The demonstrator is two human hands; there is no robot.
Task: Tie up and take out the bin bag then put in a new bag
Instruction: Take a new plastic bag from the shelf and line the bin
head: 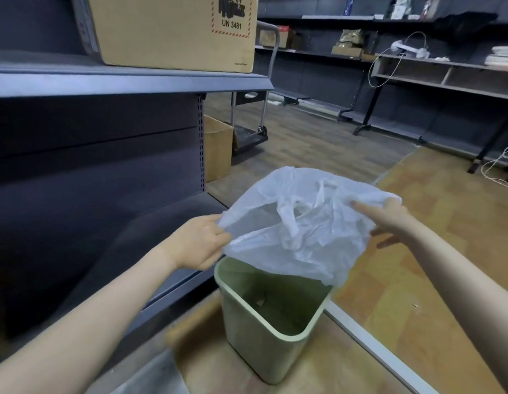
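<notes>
At about nine o'clock from the bin, the left hand (200, 243) pinches the left edge of the new bag (298, 220), its fingers curled round the thin white plastic. The bag hangs spread between both hands, directly above the bin (264, 331), with its lower end drooping to the bin's far rim at twelve o'clock. Holding it by two opposite edges seems meant to pull the mouth apart so it can be lowered in and folded over the rim. The green bin stands on the floor (417, 280), just beside the bottom ledge of the dark shelf unit (105, 166), and has no liner in it; only a scrap or two lies at its bottom, so the old bag looks to be already out. At about three o'clock, the right hand (389, 217) grips the bag's right edge, forefinger stretched along the plastic and the other fingers tucked beneath. A cardboard box (173, 32) sits on the shelf above.
</notes>
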